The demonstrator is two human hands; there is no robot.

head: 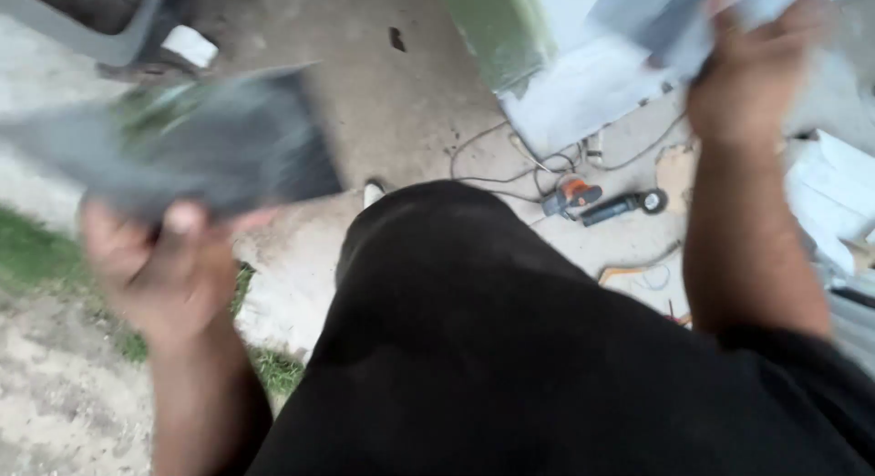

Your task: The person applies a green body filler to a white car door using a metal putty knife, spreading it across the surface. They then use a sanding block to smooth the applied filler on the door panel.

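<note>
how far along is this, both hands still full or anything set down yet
Nothing looks set down. The left hand grips a blurred grey flat piece; the right hand holds a pale sheet overhead. Left untouched on the ground: an orange tool and cables.

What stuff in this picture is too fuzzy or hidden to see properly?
- Head view: the grey sheet in the left hand is motion-blurred, so its material is unclear.
- The pale thing in the right hand is blurred and cut off by the top edge.
- The black shirt hides the ground below.
- The tools are too small to identify.
</note>
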